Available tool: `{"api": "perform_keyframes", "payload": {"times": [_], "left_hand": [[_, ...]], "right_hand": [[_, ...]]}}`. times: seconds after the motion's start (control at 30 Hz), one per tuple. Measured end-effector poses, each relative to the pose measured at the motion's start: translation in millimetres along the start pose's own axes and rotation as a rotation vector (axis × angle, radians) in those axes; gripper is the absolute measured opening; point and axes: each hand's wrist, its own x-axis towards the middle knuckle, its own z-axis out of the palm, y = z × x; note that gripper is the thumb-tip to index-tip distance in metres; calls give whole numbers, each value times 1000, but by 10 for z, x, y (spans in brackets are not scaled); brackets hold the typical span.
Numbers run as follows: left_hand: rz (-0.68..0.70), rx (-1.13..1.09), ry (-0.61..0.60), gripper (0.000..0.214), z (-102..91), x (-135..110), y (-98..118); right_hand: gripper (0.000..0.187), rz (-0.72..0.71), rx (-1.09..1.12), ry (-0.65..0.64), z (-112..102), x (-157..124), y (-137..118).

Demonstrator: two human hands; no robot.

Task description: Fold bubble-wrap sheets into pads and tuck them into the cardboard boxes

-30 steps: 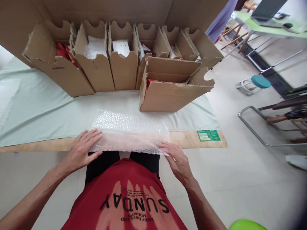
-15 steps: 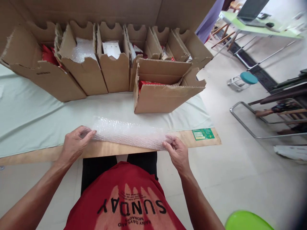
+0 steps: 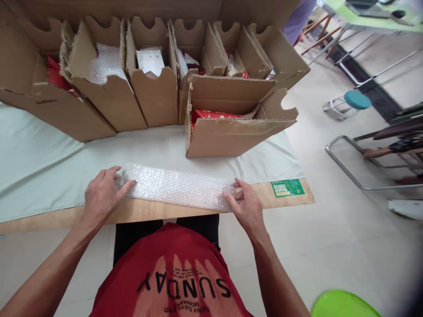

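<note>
A long folded strip of clear bubble wrap (image 3: 178, 187) lies flat along the front edge of the table, slightly slanted. My left hand (image 3: 104, 191) holds its left end, thumb on top and fingers around the far side. At the right end my right hand (image 3: 246, 207) grips the wrap between thumb and curled fingers. Just behind the strip stands a cardboard bin (image 3: 238, 138) turned sideways, with a red packet (image 3: 214, 115) inside. Neither hand touches the bin.
Several open cardboard bins (image 3: 158, 99) stand in a row at the back, one with bubble wrap (image 3: 105, 64), another with white cards (image 3: 150, 60). A pale green cloth (image 3: 49, 167) covers the table. On the floor to the right are a teal stool (image 3: 357, 100) and a metal-framed chair (image 3: 346, 169).
The bubble wrap has come down flatter onto the table between my hands. My left hand's fingers have spread a little over its end. The camera view has shifted slightly.
</note>
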Motion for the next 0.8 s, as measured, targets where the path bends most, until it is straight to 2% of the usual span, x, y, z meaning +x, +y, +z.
{"api": "perform_keyframes", "payload": {"times": [0.1,0.2,0.27,0.37,0.47,0.53,0.6,0.7,0.77,0.8], "left_hand": [[-34,7,-112,50,-61,8,-54],[-20,-3,-188,34,-81,29,-76],[17,-13,-190,30,-82,31,-72],[46,-24,-149,27,-97,20,-66],[87,-7,-72,21,-136,91,-55],[164,1,32,17,-157,251,-3],[250,-9,157,14,-152,496,115],[325,-73,319,20,-77,848,380],[370,-145,383,38,5,908,542],[416,-186,389,42,50,854,598]], "right_hand": [[56,6,-31,-53,35,139,-14],[39,-52,-72,-131,93,241,-59],[28,-106,-47,-146,106,261,-88],[22,-161,39,-104,56,205,-119],[20,-94,166,-164,-52,41,-165],[21,-40,268,-233,-100,-124,-230],[37,-34,384,-301,-84,-320,-323],[64,-5,578,-462,77,-619,-474],[68,62,684,-524,229,-773,-547],[68,89,721,-527,298,-826,-569]]}}
